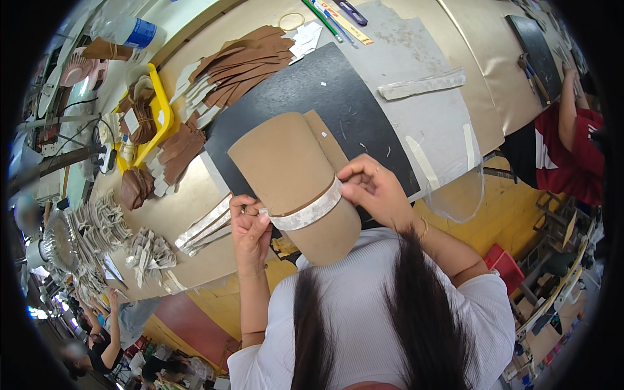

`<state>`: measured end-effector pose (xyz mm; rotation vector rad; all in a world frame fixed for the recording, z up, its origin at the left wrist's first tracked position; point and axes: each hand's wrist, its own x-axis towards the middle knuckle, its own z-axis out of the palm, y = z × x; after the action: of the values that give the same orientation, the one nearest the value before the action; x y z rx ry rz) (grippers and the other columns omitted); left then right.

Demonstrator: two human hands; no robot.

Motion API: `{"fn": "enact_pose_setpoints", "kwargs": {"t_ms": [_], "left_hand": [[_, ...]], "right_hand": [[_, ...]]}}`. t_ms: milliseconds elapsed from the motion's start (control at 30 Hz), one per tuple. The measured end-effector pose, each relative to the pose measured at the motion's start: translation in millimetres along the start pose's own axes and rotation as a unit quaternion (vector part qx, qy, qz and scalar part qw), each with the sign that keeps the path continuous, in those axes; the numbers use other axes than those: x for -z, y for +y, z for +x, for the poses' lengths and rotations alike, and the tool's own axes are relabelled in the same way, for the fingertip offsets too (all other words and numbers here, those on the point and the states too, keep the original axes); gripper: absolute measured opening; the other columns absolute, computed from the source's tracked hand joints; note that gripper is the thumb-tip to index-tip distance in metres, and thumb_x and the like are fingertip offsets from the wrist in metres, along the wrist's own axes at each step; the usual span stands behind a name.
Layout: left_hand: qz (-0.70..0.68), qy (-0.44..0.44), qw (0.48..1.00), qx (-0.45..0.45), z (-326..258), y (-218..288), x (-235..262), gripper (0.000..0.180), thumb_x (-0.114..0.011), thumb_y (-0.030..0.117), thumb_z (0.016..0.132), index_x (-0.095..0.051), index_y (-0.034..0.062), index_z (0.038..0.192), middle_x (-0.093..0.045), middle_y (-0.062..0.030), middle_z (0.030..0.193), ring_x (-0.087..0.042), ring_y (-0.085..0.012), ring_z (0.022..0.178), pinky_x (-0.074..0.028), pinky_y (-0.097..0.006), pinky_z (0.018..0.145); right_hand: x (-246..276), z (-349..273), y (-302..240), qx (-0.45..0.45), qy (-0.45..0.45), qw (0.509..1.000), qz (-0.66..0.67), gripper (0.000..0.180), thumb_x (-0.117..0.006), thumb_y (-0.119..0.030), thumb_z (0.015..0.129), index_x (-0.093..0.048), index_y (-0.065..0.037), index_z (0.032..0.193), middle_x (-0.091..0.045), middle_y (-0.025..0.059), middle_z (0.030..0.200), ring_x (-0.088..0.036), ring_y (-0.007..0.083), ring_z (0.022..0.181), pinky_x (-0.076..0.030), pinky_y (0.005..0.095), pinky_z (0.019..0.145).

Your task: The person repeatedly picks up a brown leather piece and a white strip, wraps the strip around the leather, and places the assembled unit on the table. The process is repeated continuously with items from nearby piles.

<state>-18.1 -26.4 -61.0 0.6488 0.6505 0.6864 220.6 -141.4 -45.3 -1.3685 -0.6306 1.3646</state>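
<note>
1. Tan curved form (286, 159), one, before the chest, overlapping the black mat (325, 81).
2. White mottled strip (311, 214), one: laid across the form; seemingly placed, its ends not yet released.
3. Left hand (249, 231): thumb and fingers pinching the strip's left end.
4. Right hand (372, 186): thumb and forefinger pinching its right end.
5. Loose mottled strips (207, 227), left; apparently unused.
6. Brown strips (250, 62), fanned, farther off.

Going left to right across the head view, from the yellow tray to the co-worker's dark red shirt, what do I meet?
Yellow tray → left hand → mottled pale strip between both hands → right hand → dark red shirt.
</note>
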Motion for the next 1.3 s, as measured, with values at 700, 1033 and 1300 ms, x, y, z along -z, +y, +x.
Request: {"fn": "enact_pose_setpoints", "kwargs": {"t_ms": [700, 1033, 1300], "left_hand": [[0.035, 0.098, 0.988, -0.118, -25.5, 11.7, -34.2, 0.034, -0.059, -0.001, 0.086, -0.040, 0.0077, 0.112, -0.058, -0.0102, 0.087, -0.056, -0.0161, 0.074, -0.048, -0.028, 0.070], [0.050, 0.130, 0.984, -0.109, -16.1, 21.7, -48.2, 0.038, -0.059, -0.002, 0.087, -0.037, 0.0052, 0.117, -0.059, -0.0112, 0.092, -0.057, -0.0141, 0.081, -0.048, -0.026, 0.073], [0.000, 0.107, 0.988, -0.116, -11.6, -5.3, -32.4, 0.043, -0.060, -0.003, 0.087, -0.034, 0.0124, 0.118, -0.058, -0.0117, 0.095, -0.058, -0.0154, 0.083, -0.048, -0.025, 0.076]], "right_hand": [[-21.2, -8.7, -129.3, 0.412, 0.089, 0.685, -0.594, 0.057, -0.045, -0.019, 0.092, -0.029, 0.003, 0.142, -0.025, 0.0320, 0.146, -0.019, 0.0517, 0.137, -0.013, 0.0582, 0.111], [-57.6, -0.4, -96.9, 0.396, -0.198, 0.762, -0.474, 0.057, -0.061, -0.033, 0.082, -0.052, -0.002, 0.129, -0.046, 0.0162, 0.138, -0.038, 0.0299, 0.133, -0.022, 0.0474, 0.112], [-42.6, 13.9, -61.1, 0.378, -0.240, 0.770, -0.454, 0.073, -0.058, -0.047, 0.083, -0.040, -0.002, 0.138, -0.037, 0.0161, 0.146, -0.031, 0.0274, 0.138, -0.017, 0.0435, 0.114]]}}
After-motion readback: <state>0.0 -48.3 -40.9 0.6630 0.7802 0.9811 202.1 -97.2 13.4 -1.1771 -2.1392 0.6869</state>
